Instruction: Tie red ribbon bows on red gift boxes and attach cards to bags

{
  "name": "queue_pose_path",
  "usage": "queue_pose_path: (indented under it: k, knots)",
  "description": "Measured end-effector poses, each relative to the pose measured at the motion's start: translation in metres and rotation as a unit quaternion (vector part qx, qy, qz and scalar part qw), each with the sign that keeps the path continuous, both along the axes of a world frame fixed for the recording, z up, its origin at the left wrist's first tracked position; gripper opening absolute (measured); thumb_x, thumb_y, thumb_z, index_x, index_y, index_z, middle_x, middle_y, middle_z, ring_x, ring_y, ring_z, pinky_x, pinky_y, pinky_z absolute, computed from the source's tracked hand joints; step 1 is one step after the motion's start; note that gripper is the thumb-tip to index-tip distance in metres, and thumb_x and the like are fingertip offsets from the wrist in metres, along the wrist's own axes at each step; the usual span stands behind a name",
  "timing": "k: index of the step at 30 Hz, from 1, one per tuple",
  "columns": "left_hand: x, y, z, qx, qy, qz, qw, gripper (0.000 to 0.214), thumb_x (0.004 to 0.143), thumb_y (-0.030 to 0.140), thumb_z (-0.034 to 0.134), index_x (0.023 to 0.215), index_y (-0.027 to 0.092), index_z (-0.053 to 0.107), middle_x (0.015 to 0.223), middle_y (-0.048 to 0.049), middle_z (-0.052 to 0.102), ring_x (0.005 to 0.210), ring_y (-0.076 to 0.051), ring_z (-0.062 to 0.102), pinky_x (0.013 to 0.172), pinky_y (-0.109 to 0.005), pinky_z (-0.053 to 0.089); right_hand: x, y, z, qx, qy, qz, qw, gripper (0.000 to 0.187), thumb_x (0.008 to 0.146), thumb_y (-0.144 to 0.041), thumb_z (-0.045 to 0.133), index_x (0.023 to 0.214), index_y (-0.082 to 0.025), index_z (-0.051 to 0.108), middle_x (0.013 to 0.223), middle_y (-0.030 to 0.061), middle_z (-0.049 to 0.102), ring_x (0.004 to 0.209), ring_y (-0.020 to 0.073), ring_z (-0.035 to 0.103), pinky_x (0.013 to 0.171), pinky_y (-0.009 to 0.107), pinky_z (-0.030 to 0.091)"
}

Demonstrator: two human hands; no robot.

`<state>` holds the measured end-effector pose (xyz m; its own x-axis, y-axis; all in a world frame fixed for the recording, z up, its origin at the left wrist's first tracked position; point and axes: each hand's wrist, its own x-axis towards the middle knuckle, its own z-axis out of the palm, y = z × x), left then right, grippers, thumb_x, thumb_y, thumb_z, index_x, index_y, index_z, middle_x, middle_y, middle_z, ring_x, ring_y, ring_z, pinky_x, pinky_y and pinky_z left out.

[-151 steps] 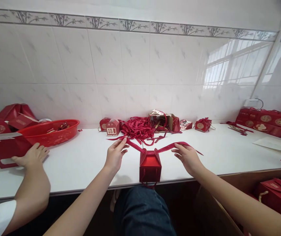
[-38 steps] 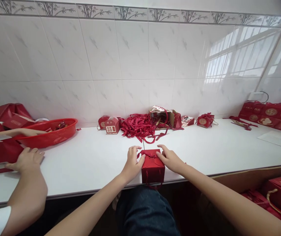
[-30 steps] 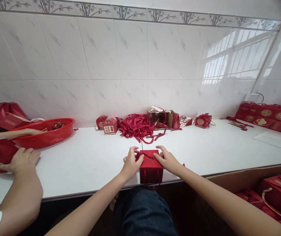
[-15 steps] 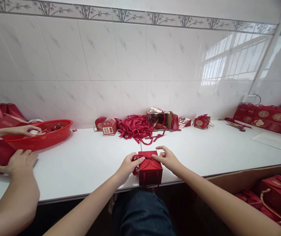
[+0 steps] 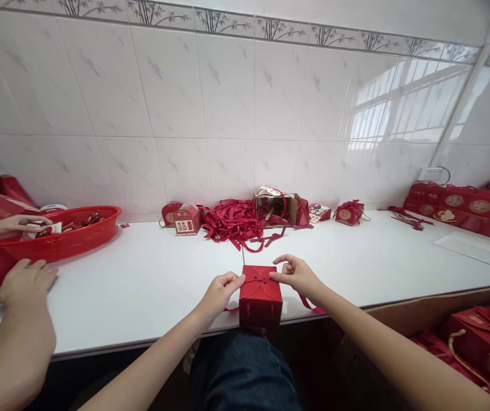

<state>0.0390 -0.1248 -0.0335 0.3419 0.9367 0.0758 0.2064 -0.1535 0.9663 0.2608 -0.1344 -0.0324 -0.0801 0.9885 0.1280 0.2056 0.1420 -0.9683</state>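
Note:
A small red gift box (image 5: 260,305) stands at the table's front edge, its lid flaps folded into petals on top. A thin red ribbon (image 5: 258,279) crosses the lid through small holes, pulled narrow. My left hand (image 5: 223,292) is at the box's upper left edge, thumb and fingers pinched on the ribbon, with a tail hanging below it. My right hand (image 5: 298,277) pinches the ribbon's other side at the upper right edge, its index finger bent above. Another ribbon tail shows beneath my right wrist. Red cords hang on the box's front.
A pile of red ribbons (image 5: 234,222) lies by the wall, beside an opened carton (image 5: 281,208) and small red boxes (image 5: 187,221). At left, a co-worker's hands (image 5: 24,282) are near a red basin (image 5: 77,237). A carton (image 5: 393,314) of red gift boxes stands at lower right.
The ribbon's loop at the left of the lid is gone; the ribbon now runs narrow across the top. My left hand has shifted slightly left. A co-worker's hand has moved left with small packets.

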Motion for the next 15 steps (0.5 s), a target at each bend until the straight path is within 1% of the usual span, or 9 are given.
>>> queue_pose_path:
  k: [3, 5, 7, 9, 10, 11, 13, 15]
  knots:
    - [0.0, -0.001, 0.001, 0.092, 0.062, 0.022, 0.994, 0.045, 0.076, 0.056, 0.051, 0.055, 0.02, 0.034, 0.058, 0.0036, 0.036, 0.059, -0.012, 0.038, 0.06, -0.026, 0.034, 0.008, -0.003, 0.001, -0.072, -0.014, 0.006, 0.997, 0.048, 0.065, -0.059, 0.069, 0.083, -0.019, 0.05, 0.049, -0.0095, 0.039, 0.044, 0.0064, 0.03, 0.042, 0.02, 0.02]
    - [-0.001, 0.0, 0.002, 0.124, 0.093, 0.044, 0.987, 0.038, 0.077, 0.052, 0.052, 0.061, 0.02, 0.041, 0.063, 0.0023, 0.044, 0.062, -0.014, 0.044, 0.062, -0.027, 0.037, 0.015, -0.006, 0.002, -0.119, -0.013, 0.015, 0.993, 0.048, 0.071, -0.066, 0.059, 0.075, -0.019, 0.047, 0.049, -0.0077, 0.041, 0.042, 0.0064, 0.033, 0.041, 0.02, 0.022]
    - [-0.001, 0.0, 0.004, 0.173, 0.103, 0.088, 0.976, 0.026, 0.074, 0.045, 0.058, 0.075, 0.021, 0.05, 0.081, -0.001, 0.055, 0.074, -0.017, 0.051, 0.065, -0.029, 0.041, 0.021, -0.011, 0.005, -0.144, -0.02, 0.042, 0.988, 0.052, 0.074, -0.07, 0.05, 0.07, -0.018, 0.049, 0.05, -0.0055, 0.043, 0.042, 0.0072, 0.039, 0.042, 0.021, 0.028]
    - [-0.001, -0.001, 0.009, 0.237, 0.103, 0.128, 0.958, 0.026, 0.072, 0.039, 0.061, 0.091, 0.022, 0.053, 0.101, -0.0047, 0.056, 0.09, -0.021, 0.053, 0.072, -0.032, 0.043, 0.028, -0.016, 0.011, -0.165, -0.031, 0.087, 0.982, 0.055, 0.075, -0.07, 0.049, 0.07, -0.016, 0.054, 0.053, -0.0037, 0.046, 0.045, 0.008, 0.044, 0.045, 0.022, 0.034]
    - [0.0, -0.002, 0.013, 0.264, 0.104, 0.133, 0.95, 0.026, 0.072, 0.036, 0.061, 0.093, 0.023, 0.054, 0.106, -0.0056, 0.056, 0.097, -0.023, 0.052, 0.075, -0.034, 0.043, 0.03, -0.019, 0.015, -0.173, -0.033, 0.11, 0.978, 0.054, 0.075, -0.068, 0.052, 0.071, -0.015, 0.056, 0.055, -0.003, 0.048, 0.047, 0.0082, 0.047, 0.048, 0.023, 0.037]
    - [0.003, -0.004, 0.016, 0.286, 0.107, 0.125, 0.944, 0.022, 0.073, 0.032, 0.059, 0.093, 0.023, 0.055, 0.106, -0.0058, 0.056, 0.1, -0.023, 0.051, 0.079, -0.035, 0.043, 0.032, -0.022, 0.019, -0.179, -0.028, 0.128, 0.975, 0.051, 0.074, -0.065, 0.056, 0.071, -0.014, 0.058, 0.058, -0.0027, 0.05, 0.049, 0.0081, 0.048, 0.051, 0.023, 0.04]
    - [0.01, -0.011, 0.022, 0.314, 0.115, 0.081, 0.939, 0.012, 0.075, 0.025, 0.056, 0.087, 0.023, 0.057, 0.101, -0.0052, 0.058, 0.101, -0.024, 0.05, 0.084, -0.037, 0.042, 0.035, -0.026, 0.028, -0.182, -0.003, 0.154, 0.971, 0.043, 0.071, -0.056, 0.066, 0.069, -0.014, 0.058, 0.06, -0.0029, 0.052, 0.052, 0.0079, 0.051, 0.057, 0.023, 0.043]
    - [0.02, -0.019, 0.027, 0.332, 0.127, 0.039, 0.934, 0.011, 0.073, 0.019, 0.056, 0.083, 0.023, 0.057, 0.096, -0.0047, 0.06, 0.1, -0.023, 0.051, 0.088, -0.039, 0.04, 0.034, -0.028, 0.037, -0.181, 0.031, 0.164, 0.969, 0.036, 0.068, -0.047, 0.073, 0.067, -0.014, 0.058, 0.06, -0.003, 0.053, 0.054, 0.0085, 0.053, 0.061, 0.024, 0.045]
